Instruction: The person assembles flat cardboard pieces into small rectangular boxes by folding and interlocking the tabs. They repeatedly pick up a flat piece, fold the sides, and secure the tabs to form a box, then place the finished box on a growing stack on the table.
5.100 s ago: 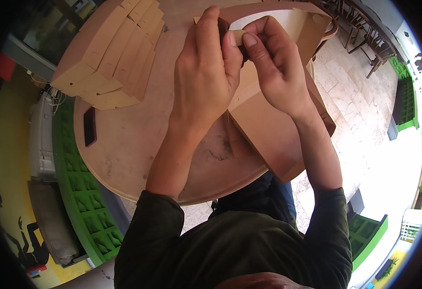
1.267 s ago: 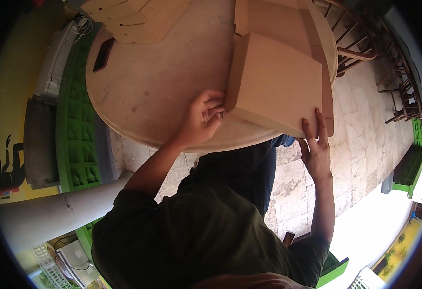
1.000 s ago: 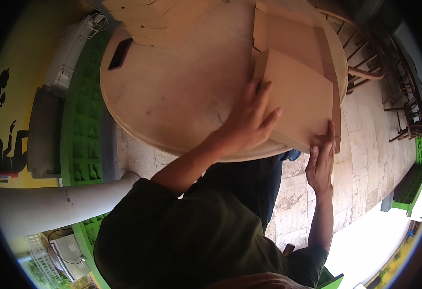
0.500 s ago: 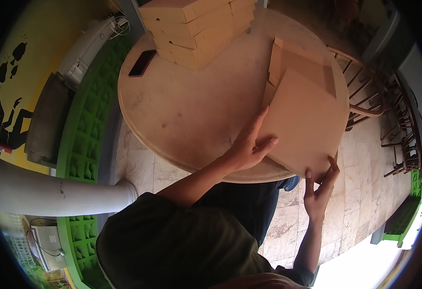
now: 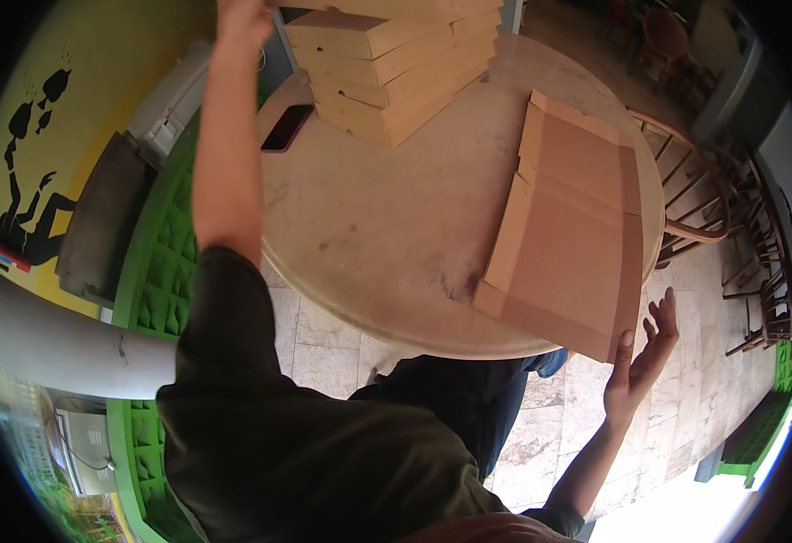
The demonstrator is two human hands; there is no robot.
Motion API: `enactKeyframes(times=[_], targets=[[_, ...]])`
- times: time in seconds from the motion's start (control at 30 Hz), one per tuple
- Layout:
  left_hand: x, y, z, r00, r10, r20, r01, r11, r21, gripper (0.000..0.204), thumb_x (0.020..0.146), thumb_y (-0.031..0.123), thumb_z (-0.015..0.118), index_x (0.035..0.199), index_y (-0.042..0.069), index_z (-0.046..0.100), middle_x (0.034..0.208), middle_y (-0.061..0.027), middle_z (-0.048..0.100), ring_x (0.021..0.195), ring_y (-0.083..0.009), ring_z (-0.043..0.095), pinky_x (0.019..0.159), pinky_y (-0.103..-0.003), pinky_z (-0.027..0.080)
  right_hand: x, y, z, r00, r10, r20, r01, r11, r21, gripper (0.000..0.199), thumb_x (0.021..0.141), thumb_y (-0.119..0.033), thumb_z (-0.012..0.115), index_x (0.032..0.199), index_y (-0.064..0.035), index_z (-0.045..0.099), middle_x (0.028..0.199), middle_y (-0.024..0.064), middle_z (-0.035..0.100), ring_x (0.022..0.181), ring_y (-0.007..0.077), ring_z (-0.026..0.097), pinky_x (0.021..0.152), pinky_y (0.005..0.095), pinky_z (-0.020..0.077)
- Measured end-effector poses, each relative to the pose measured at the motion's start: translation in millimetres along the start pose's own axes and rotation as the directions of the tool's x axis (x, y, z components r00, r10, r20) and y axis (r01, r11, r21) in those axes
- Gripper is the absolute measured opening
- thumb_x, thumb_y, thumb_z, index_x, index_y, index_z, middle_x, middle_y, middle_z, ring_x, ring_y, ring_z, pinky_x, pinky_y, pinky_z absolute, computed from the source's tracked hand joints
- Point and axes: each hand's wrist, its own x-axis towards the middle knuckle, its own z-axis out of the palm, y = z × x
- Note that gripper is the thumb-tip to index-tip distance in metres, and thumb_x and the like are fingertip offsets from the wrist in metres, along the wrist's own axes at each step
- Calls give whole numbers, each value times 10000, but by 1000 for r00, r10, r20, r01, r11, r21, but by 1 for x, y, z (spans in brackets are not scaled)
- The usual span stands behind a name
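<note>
Cardboard blank (image 5: 568, 217) first: it lies open along the right edge of the table (image 5: 369, 226), its near corner jutting past the near-right edge. Our right hand (image 5: 642, 357) is open beside that corner, fingers spread and thumb up against it; we cannot tell whether they touch. Our left hand (image 5: 245, 20) reaches to the far-left edge, next to the top of a stack of boxes (image 5: 391, 86); it is blurred and cut off, so we cannot tell whether it grips anything. As we judge it, the stacked boxes are already folded into shape, while the blank shows only its creases and side flaps, with its walls not yet closed up. Farther out, a phone (image 5: 287, 128) lies near the left edge, just beside the stack, and a wooden chair (image 5: 699, 199) stands beyond the right edge.
</note>
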Motion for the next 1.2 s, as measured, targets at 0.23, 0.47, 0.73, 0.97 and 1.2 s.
enactKeyframes(times=[0.23, 0.47, 0.73, 0.97, 1.2], targets=[[118, -85, -51, 911, -413, 0, 411, 907, -95, 482, 1063, 295, 671, 1445, 15, 582, 1415, -126, 618, 1298, -252, 607, 1102, -442, 527, -20, 29, -17, 986, 168, -19, -169, 980, -108, 627, 1065, -366, 582, 1571, -36, 414, 1665, 177, 397, 1421, 345, 488, 1117, 527, 425], [91, -105, -22, 810, -550, -201, 576, 812, 98, 428, 1087, 267, 623, 1455, 51, 581, 1431, -180, 604, 1289, -297, 628, 1059, -487, 570, -31, 38, -34, 977, 213, -7, -210, 958, -196, 542, 1062, -316, 595, 1502, -30, 464, 1656, 184, 409, 1401, 358, 508, 1105, 544, 429], [129, -117, -4, 855, -459, -243, 505, 844, 183, 512, 1104, 339, 585, 1517, 49, 494, 1415, -177, 593, 1203, -335, 635, 967, -526, 551, -39, 42, -35, 962, 272, -4, -267, 943, -201, 499, 1047, -292, 616, 1456, -33, 498, 1637, 186, 437, 1372, 356, 522, 1086, 537, 431], [162, -173, 54, 884, -248, -396, 391, 858, 334, 793, 1047, 537, 608, 1643, 82, 350, 1555, -208, 525, 1357, -376, 574, 1106, -502, 476, -41, 53, -36, 949, 313, -26, -312, 929, -201, 492, 1048, -322, 617, 1448, -52, 517, 1625, 195, 446, 1385, 362, 516, 1064, 539, 442], [73, -133, 126, 949, -304, 82, 37, 367, 930, 1460, 652, 1070, 496, 1692, 75, 252, 1733, -343, -18, 1611, -512, 72, 1248, -674, 225, -49, 65, -37, 932, 361, -22, -359, 915, -186, 483, 1056, -325, 605, 1445, -48, 524, 1626, 187, 448, 1385, 355, 516, 1069, 534, 443]])
